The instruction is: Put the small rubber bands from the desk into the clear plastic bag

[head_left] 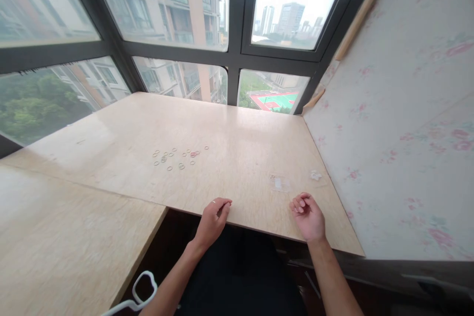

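Note:
My left hand (216,216) rests at the front edge of the pale marbled tabletop (244,148), thumb and fingers pinched together. Whatever may sit between those fingertips is too small to make out. A thin pale band circles one of its fingers. To the right, my right hand (309,217) is turned palm up with its fingers curled in, and nothing shows in it. Just beyond it lies a small clear plastic bag (278,183), and a crumpled white piece (315,175) sits farther right. Several thin small rings (170,155) are scattered left of centre, a few reddish ones (194,154) among them.
A flowered wall (407,158) bounds the tabletop on the right. Dark window frames (177,54) stand along its back and left. A second pale surface (44,227) adjoins at the lower left, where a white looped object (145,286) shows beside my left forearm.

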